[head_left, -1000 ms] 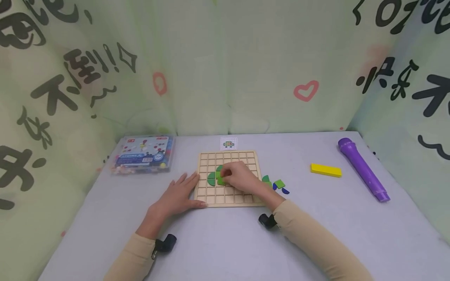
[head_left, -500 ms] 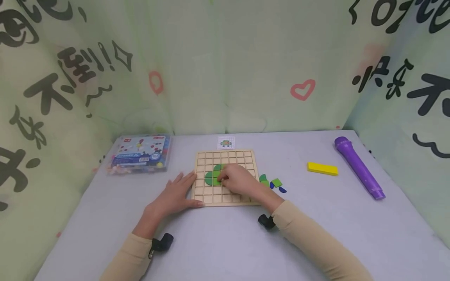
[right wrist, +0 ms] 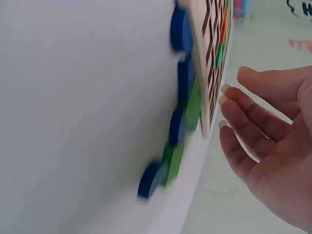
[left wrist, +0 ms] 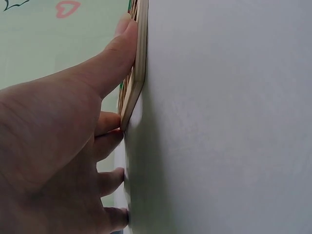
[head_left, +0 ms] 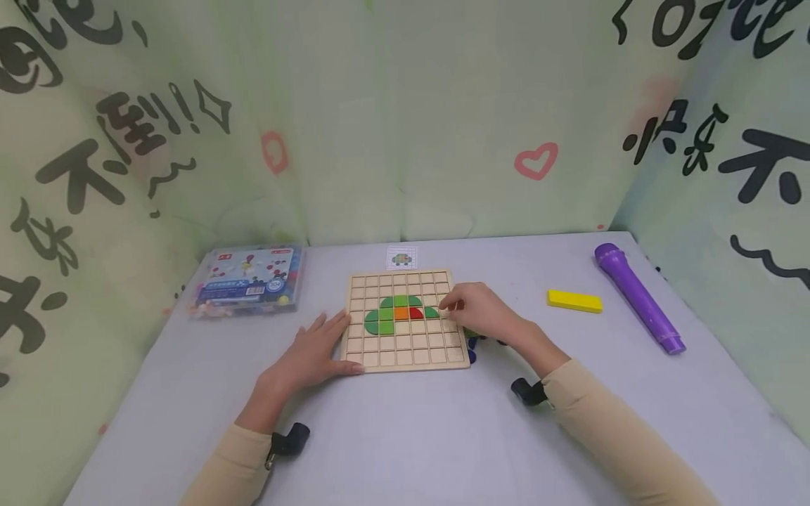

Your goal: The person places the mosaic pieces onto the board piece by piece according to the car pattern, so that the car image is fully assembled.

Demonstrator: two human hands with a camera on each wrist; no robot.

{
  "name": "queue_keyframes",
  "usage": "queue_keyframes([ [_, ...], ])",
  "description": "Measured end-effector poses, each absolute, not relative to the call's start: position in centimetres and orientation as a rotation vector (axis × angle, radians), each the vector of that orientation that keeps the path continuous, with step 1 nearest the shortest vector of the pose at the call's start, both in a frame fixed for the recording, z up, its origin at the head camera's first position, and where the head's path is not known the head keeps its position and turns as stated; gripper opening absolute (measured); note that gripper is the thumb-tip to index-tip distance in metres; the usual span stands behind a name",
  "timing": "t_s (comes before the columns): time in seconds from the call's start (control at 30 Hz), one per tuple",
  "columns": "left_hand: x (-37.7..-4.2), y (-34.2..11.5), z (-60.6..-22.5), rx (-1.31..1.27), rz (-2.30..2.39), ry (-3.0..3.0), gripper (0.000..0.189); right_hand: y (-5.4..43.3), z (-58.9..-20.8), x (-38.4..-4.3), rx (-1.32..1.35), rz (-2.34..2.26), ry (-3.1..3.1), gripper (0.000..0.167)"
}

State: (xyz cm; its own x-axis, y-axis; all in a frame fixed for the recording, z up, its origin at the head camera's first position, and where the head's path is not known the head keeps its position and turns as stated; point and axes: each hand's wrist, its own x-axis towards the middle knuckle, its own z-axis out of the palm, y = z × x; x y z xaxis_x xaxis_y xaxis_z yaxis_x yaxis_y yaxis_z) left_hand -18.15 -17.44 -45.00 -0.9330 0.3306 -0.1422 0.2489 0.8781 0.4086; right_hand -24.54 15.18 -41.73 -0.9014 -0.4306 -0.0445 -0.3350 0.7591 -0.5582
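A wooden grid board [head_left: 405,360] lies on the table. My left hand [head_left: 316,351] rests at its near left corner, thumb [left wrist: 119,53] on the near edge and the other fingers spread along the left side. Set in the grid are round-edged green pieces [head_left: 371,323], light green squares [head_left: 386,327], an orange square [head_left: 401,313] and a red piece [head_left: 415,313]. Another green piece [head_left: 432,312] lies farther right, close to my right fingertips. My right hand [head_left: 484,309] hovers over the board's right edge, thumb and fingers apart and holding nothing in the right wrist view.
Loose blue pieces [right wrist: 179,126] and green pieces [right wrist: 170,163] lie beside the board's right edge. A small picture card [head_left: 401,258] sits behind the board. Around it are a clear plastic box [head_left: 249,281], a yellow block [head_left: 574,301] and a purple microphone-shaped tube [head_left: 639,299].
My right hand has moved right from the middle of the board to its right edge, uncovering the orange, red and right-hand green pieces. My left hand stays at the corner.
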Motion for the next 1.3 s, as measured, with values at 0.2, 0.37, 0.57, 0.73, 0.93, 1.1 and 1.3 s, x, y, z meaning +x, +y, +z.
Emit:
queue_keyframes([
  [0.2, -18.1, -17.4, -45.0, 0.44, 0.578, 2.845, 0.102, 19.5, -42.0, -24.7, -0.528, -0.742, 2.796, 0.028],
  [0.37, -18.1, -17.4, -45.1, 0.452, 0.568, 2.855, 0.102, 21.8, -42.5, -24.7, -0.515, -0.678, 2.776, 0.029],
  [0.57, -18.0, -17.6, -45.1, 0.455, 0.57, 2.863, 0.101, 22.3, -42.6, -24.6, -0.546, -0.696, 2.761, 0.016],
  [0.73, -18.1, -17.6, -45.1, 0.461, 0.574, 2.854, 0.101, 22.1, -42.5, -24.7, -0.492, -0.726, 2.793, 0.011],
  [0.93, -18.3, -17.4, -45.3, 0.458, 0.561, 2.849, 0.101, 21.1, -42.5, -24.7, -0.493, -0.854, 2.834, 0.012],
  [1.1, -18.3, -17.5, -45.4, 0.447, 0.557, 2.853, 0.101, 19.0, -42.5, -24.7, -0.538, -0.982, 2.786, 0.009],
  [1.3, -18.3, -17.6, -45.5, 0.443, 0.556, 2.847, 0.102, 15.7, -42.8, -24.7, -0.575, -1.076, 2.703, 0.01],
])
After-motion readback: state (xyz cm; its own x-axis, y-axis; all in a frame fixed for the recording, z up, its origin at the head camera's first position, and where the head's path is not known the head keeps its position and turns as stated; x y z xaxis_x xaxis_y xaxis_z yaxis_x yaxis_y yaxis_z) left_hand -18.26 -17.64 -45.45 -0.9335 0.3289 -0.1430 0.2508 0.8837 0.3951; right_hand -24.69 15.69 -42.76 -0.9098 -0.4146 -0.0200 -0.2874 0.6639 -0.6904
